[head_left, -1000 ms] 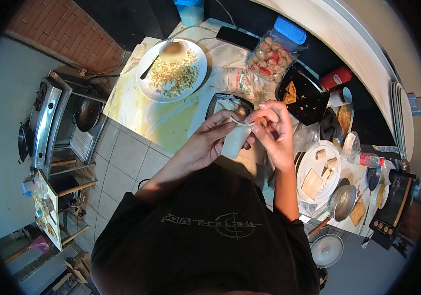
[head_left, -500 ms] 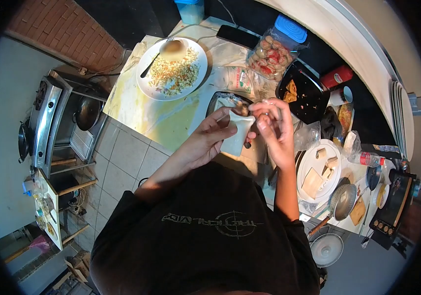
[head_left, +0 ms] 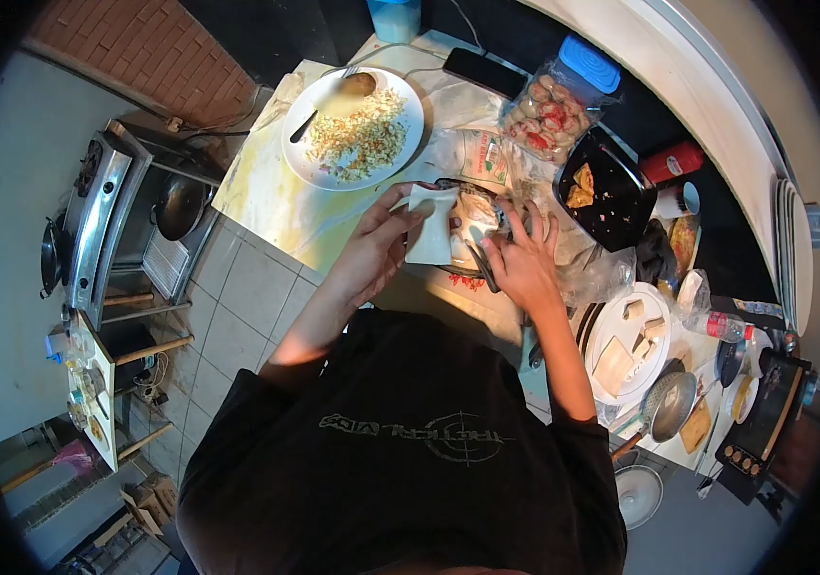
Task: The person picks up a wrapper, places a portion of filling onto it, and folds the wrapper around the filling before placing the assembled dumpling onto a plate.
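Observation:
My left hand grips a white, thin dough wrapper, which is folded into a cone-like pocket and held upright between thumb and fingers. My right hand is over the right side of a dark-rimmed tray, fingers spread and pointing down. Whether its fingertips touch the tray's contents cannot be made out. A dark, slim utensil lies by the right thumb, at the tray's near side. Pale and brownish pieces show inside the tray, partly hidden by the wrapper and hands.
A white plate of chopped vegetables with a spoon and fork stands back left. Behind the hands are a labelled plastic bag, a bag of reddish round pieces and a black container. A plate of wrapper pieces and a pan are right.
My right hand has left the top of the wrapper and moved down to the tray, its fingers opening out. My left hand, still holding the wrapper, has shifted slightly left. The camera view has shifted.

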A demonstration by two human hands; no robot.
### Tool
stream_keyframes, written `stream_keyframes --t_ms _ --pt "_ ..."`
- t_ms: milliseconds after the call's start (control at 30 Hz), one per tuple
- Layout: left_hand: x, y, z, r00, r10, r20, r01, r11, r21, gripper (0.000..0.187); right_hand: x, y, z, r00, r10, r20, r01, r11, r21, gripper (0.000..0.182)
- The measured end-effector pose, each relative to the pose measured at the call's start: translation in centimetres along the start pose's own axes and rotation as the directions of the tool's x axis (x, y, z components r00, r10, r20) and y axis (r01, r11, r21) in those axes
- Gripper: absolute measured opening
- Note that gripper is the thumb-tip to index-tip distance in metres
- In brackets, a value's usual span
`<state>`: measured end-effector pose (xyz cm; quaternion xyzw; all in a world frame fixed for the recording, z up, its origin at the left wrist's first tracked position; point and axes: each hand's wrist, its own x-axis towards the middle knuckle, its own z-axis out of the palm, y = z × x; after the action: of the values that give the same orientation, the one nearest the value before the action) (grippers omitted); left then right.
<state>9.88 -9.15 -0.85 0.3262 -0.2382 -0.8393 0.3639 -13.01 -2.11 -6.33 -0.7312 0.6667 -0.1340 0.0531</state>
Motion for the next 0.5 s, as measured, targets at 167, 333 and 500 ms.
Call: stream_keyframes --t_ms 167,333,500 --pt "0.5 -0.6 -0.4 0.999 0.032 0.031 -0.033 0.998 0.056 0.035 0.0 -0.7 -1.1 1.000 -0.003 0.015 0.003 1.000 0.002 0.042" --pt "0.5 -0.3 0.5 0.995 0.048 0.083 -0.058 0.991 0.123 0.034 -0.5 -0.5 -2.2 0.976 0.081 -0.202 -0.044 0.982 0.183 0.036" --pt "0.3 -0.5 2.2 0.995 0.004 0.099 -0.008 0.999 0.044 0.048 -0.3 -2.8 -5.4 0.945 0.161 -0.286 0.048 0.795 0.604 0.031"
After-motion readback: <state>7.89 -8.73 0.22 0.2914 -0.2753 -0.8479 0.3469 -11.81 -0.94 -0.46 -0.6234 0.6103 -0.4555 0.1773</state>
